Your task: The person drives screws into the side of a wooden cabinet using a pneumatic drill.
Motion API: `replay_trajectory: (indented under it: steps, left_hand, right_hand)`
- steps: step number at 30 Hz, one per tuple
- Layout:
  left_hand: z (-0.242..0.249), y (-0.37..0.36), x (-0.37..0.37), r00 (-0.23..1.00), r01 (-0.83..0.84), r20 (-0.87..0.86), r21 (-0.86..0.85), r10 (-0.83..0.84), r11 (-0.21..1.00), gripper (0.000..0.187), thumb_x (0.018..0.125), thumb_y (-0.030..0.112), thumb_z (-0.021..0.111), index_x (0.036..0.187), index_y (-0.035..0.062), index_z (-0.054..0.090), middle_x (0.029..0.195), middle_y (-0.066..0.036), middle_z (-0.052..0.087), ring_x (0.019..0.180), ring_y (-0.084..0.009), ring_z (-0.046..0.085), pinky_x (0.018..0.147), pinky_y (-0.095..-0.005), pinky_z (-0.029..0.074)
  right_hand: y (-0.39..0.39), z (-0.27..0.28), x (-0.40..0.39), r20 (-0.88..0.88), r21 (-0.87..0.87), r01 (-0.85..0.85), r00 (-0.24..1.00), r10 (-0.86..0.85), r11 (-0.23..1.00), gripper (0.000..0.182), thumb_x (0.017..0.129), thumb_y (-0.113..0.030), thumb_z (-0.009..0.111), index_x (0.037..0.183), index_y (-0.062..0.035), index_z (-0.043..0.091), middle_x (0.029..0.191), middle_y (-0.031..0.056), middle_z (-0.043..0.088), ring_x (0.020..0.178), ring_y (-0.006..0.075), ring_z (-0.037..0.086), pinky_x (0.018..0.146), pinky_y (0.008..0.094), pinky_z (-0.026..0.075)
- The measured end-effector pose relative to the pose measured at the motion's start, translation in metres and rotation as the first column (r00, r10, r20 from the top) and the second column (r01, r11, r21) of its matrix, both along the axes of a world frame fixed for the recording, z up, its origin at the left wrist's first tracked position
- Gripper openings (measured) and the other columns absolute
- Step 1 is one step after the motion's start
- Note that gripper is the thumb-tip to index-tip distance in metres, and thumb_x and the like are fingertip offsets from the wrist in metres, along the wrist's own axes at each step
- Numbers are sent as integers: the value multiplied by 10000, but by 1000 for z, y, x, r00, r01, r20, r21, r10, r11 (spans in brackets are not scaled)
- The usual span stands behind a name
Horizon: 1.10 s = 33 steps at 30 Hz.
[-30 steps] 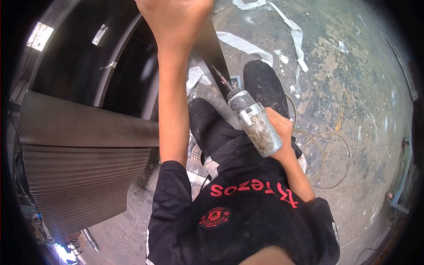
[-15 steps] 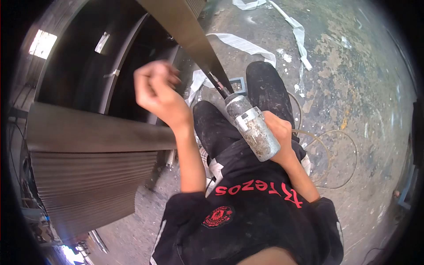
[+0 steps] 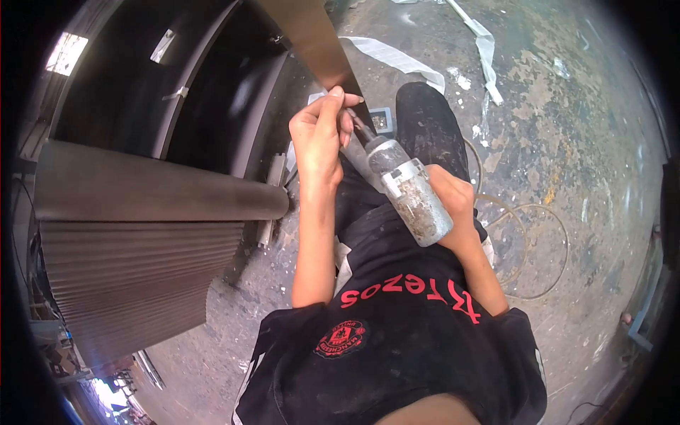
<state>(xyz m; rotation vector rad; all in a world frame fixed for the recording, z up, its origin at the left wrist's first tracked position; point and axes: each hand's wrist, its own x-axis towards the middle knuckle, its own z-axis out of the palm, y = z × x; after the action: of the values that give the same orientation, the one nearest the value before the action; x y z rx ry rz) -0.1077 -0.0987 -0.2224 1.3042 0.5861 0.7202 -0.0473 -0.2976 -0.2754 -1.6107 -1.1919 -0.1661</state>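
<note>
My right hand (image 3: 452, 202) is wrapped round the grip of a worn silver pneumatic screwdriver (image 3: 414, 205), whose bit points up and left. By the bit's tip is my left hand (image 3: 322, 134), thumb and fingers pinched together. Anything between those fingertips is too small to make out. Right behind them stands a long brown metal panel (image 3: 312, 35), slanting toward the top left. A small blue-grey tray (image 3: 383, 120) with tiny pieces in it sits on the floor just beyond the screwdriver.
On the left are dark cabinet-like panels (image 3: 227, 92), a brown rounded profile (image 3: 163, 184) and a ribbed sheet (image 3: 134, 283). White strips (image 3: 389, 64) and a coiled hose (image 3: 563, 248) lie on the stained concrete floor (image 3: 552, 134). My knee (image 3: 425, 113) is close to the tray.
My left hand has moved right, from beside the dark panels to the screwdriver's tip, its fingers now pinched. My right hand keeps hold of the screwdriver. The view has shifted slightly.
</note>
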Motion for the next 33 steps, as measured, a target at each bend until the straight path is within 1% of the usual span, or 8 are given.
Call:
replay_trajectory:
  steps: [4,7,14,17,20,23,26,33]
  left_hand:
    - [1,0,0,999,-27,-31,85,30,996,343,978,280,659,928,-53,723,631,12,563,505,-48,446,464,-198,302]
    - [-1,-1,0,999,-31,-35,72,34,997,372,1005,284,623,916,-61,730,621,-10,582,496,-60,461,463,-216,327]
    - [-33,-4,-24,996,-10,-90,-27,7,1000,472,1034,372,553,847,-32,710,606,-32,595,465,-73,471,441,-231,317]
    - [-96,-11,-38,852,138,-520,322,53,937,579,1024,459,527,776,-44,673,566,-75,609,499,-163,579,463,-285,416]
    - [-131,-31,-33,684,249,-717,58,-133,967,577,1003,478,562,860,-64,695,696,-117,680,584,-180,633,587,-350,516]
    - [-169,-42,-21,863,139,-439,-270,-251,953,522,986,435,605,954,-76,708,800,-116,713,668,-169,648,666,-347,524]
    - [-185,-45,-17,919,101,-372,-107,-134,989,451,968,360,638,1016,-83,708,843,-104,719,738,-142,636,683,-322,505]
    - [-187,-44,-15,923,75,-369,-98,-107,992,383,947,286,636,1002,-87,706,841,-114,719,763,-133,626,698,-320,492]
  right_hand:
    - [-19,-26,5,33,-138,-21,999,26,990,276,681,-86,759,918,9,654,797,135,609,692,329,644,596,375,484]
    - [-24,-66,14,114,-304,-3,993,39,953,399,658,-158,773,1024,-62,645,880,83,632,750,321,655,663,431,511]
    - [-21,-95,18,325,-521,69,938,123,851,471,689,-195,747,1134,-81,640,972,59,638,752,292,629,696,420,501]
    - [-17,-101,23,403,-529,104,904,142,842,528,673,-181,756,1176,-93,622,996,38,616,779,272,617,715,413,507]
    - [-10,-109,26,441,-538,123,884,154,834,538,671,-159,753,1188,-92,618,984,29,600,781,261,605,718,407,506]
    - [-8,-110,27,442,-533,117,883,158,838,532,676,-148,746,1189,-91,618,978,29,598,783,257,602,719,402,503]
    - [-8,-110,29,464,-508,118,872,156,853,480,701,-139,722,1166,-96,614,963,26,598,771,251,606,703,396,502]
    - [-6,-110,31,479,-498,123,864,154,858,449,718,-135,706,1156,-99,612,952,26,591,761,247,605,700,395,498]
